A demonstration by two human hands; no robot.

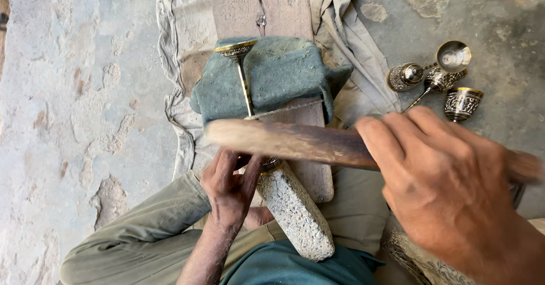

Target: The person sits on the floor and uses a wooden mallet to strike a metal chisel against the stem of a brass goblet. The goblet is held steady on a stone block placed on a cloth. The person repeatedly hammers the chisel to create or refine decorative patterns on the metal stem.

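Goblet on pad, stick over it
Left hand [230,185] pinches goblet [245,80] bowl end; right hand [448,188] fisted round stick [295,140] just above.

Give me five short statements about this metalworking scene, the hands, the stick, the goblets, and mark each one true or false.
1. The right hand grips a wooden stick. True.
2. The left hand is resting flat on the floor. False: its fingers close around the cup end of the goblet near the speckled stone cylinder.
3. The goblet's foot lies on a green cloth pad. True.
4. The finished metal goblets sit to the person's left. False: they lie on the concrete floor at the upper right.
5. The wooden stick looks blurred. True.
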